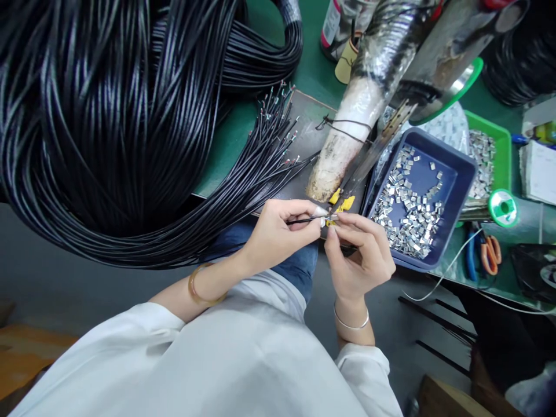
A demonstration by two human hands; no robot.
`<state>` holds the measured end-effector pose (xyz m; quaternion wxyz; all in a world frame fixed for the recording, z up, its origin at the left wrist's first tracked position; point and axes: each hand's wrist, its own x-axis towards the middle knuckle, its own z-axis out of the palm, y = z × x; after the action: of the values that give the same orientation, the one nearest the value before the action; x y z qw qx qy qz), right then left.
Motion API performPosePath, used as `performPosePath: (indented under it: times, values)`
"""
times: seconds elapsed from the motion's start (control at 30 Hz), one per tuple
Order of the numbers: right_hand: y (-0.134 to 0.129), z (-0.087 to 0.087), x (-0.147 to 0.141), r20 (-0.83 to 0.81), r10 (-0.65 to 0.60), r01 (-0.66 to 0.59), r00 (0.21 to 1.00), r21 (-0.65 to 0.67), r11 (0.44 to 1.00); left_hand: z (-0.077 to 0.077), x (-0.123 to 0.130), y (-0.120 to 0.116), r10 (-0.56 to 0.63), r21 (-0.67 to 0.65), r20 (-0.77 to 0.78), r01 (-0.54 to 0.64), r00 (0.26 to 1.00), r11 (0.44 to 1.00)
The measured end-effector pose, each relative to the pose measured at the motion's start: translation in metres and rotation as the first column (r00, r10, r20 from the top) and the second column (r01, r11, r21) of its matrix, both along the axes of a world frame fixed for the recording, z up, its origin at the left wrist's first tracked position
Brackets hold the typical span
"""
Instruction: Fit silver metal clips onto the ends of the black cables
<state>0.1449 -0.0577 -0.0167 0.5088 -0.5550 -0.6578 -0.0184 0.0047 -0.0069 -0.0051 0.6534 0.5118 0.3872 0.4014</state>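
Observation:
My left hand (282, 229) pinches a black cable (302, 220) close to its end, with something white on the thumb and fingertip. Touching the cable's tip, my right hand (362, 249) holds a small metal connector (333, 218) between thumb and index finger. Both hands meet at the table's front edge, just below some yellow pieces (346, 204). A large bundle of black cables (130, 116) fills the left, its stripped ends (278, 107) fanned out behind my left hand. Right of my right hand is a blue tray (454, 188) of small metal connectors (408, 217).
A plastic-wrapped roll (351, 110) and a metal cylinder (452, 52) lean behind the hands. Farther right are a green tray (504, 139), a solder spool (504, 208), orange-handled pliers (490, 255) and a paper stack (538, 174). A jar (343, 29) stands at the back.

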Motion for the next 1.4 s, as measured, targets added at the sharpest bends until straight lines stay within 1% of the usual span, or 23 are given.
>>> performPosePath:
  times: [0.13, 0.2, 0.23, 0.3, 0.37, 0.43, 0.47, 0.53, 0.6, 0.67, 0.7, 0.73, 0.8, 0.83, 0.9, 0.93, 1.0, 1.07, 1.13, 1.23, 1.3, 1.4]
  values:
    - [-0.007, -0.007, 0.005, -0.084, 0.005, -0.006, 0.996, -0.016, 1.000, 0.000, -0.001, 0.003, -0.058, -0.044, 0.042, 0.060, 0.997, 0.997]
    - [-0.013, -0.007, 0.011, -0.074, -0.036, 0.036, 0.997, -0.005, 0.999, 0.000, -0.001, 0.002, -0.061, -0.041, 0.055, 0.064, 0.997, 0.997]
    - [-0.015, -0.005, 0.013, -0.025, -0.067, 0.067, 0.997, 0.006, 0.998, 0.000, -0.002, 0.001, -0.063, -0.038, 0.058, 0.065, 0.996, 0.997]
    - [-0.018, 0.001, 0.016, 0.140, -0.111, 0.112, 0.984, 0.001, 0.994, -0.001, -0.002, -0.002, -0.081, -0.026, 0.065, 0.083, 0.995, 0.996]
    - [-0.019, 0.007, 0.014, 0.301, -0.081, 0.105, 0.950, -0.062, 0.993, -0.003, -0.003, -0.006, -0.102, -0.002, 0.052, 0.102, 0.993, 0.995]
    - [-0.017, 0.012, 0.009, 0.363, -0.027, 0.078, 0.931, -0.126, 0.989, -0.005, -0.003, -0.011, -0.097, 0.029, 0.005, 0.097, 0.995, 0.995]
    - [-0.015, 0.012, 0.006, 0.350, -0.015, 0.071, 0.937, -0.148, 0.986, -0.006, -0.003, -0.013, -0.079, 0.042, -0.021, 0.080, 0.997, 0.996]
    - [-0.013, 0.012, 0.002, 0.233, -0.019, 0.070, 0.972, -0.211, 0.975, -0.008, -0.003, -0.016, -0.036, 0.063, -0.043, 0.039, 0.998, 0.997]
    - [-0.012, 0.010, 0.001, 0.026, -0.008, 0.016, 1.000, -0.327, 0.945, -0.008, -0.004, -0.018, -0.020, 0.064, 0.002, 0.019, 1.000, 0.998]
    - [-0.012, 0.009, 0.003, -0.172, 0.002, -0.071, 0.985, -0.397, 0.915, -0.007, -0.005, -0.017, -0.055, 0.034, 0.081, 0.053, 0.995, 0.998]
    - [-0.011, 0.009, 0.004, -0.229, -0.013, -0.079, 0.973, -0.388, 0.918, -0.006, -0.006, -0.017, -0.079, 0.010, 0.115, 0.079, 0.990, 0.997]
    - [-0.011, 0.009, 0.005, -0.257, -0.040, -0.054, 0.965, -0.346, 0.937, -0.006, -0.007, -0.016, -0.095, -0.014, 0.141, 0.098, 0.985, 0.995]
    - [-0.011, 0.008, 0.008, -0.287, -0.101, 0.051, 0.952, -0.179, 0.983, -0.004, -0.008, -0.014, -0.092, -0.057, 0.163, 0.102, 0.982, 0.993]
    - [-0.010, 0.008, 0.008, -0.301, -0.111, 0.091, 0.947, -0.080, 0.993, -0.003, -0.008, -0.013, -0.074, -0.071, 0.165, 0.087, 0.983, 0.994]
    - [-0.011, 0.006, 0.008, -0.318, -0.082, 0.108, 0.945, 0.066, 0.992, -0.002, -0.007, -0.012, -0.032, -0.082, 0.171, 0.047, 0.985, 0.996]
    - [-0.011, 0.004, 0.007, -0.310, -0.062, 0.097, 0.949, 0.099, 0.990, -0.002, -0.006, -0.011, -0.014, -0.086, 0.172, 0.029, 0.985, 0.996]
    - [-0.011, 0.001, 0.005, -0.229, -0.066, 0.089, 0.971, 0.092, 0.992, -0.002, -0.005, -0.009, 0.015, -0.093, 0.162, 0.000, 0.987, 0.996]
    - [-0.011, -0.003, 0.003, -0.112, -0.069, 0.074, 0.991, 0.043, 0.996, -0.002, -0.003, -0.007, 0.038, -0.092, 0.142, -0.025, 0.989, 0.995]
    - [-0.010, -0.006, 0.002, -0.029, -0.045, 0.045, 0.999, 0.005, 0.999, -0.003, -0.001, -0.006, 0.056, -0.075, 0.111, -0.048, 0.992, 0.996]
    - [-0.006, -0.008, 0.001, -0.024, -0.013, 0.013, 1.000, 0.016, 1.000, -0.005, 0.002, -0.005, 0.067, -0.034, 0.056, -0.065, 0.996, 0.997]
    - [-0.004, -0.009, 0.001, -0.032, -0.015, 0.017, 0.999, 0.038, 0.999, -0.006, 0.004, -0.004, 0.069, -0.011, 0.039, -0.068, 0.997, 0.998]
    - [-0.001, -0.008, 0.000, -0.032, -0.027, 0.028, 0.999, 0.033, 0.999, -0.009, 0.006, -0.003, 0.079, 0.014, 0.025, -0.079, 0.997, 0.997]
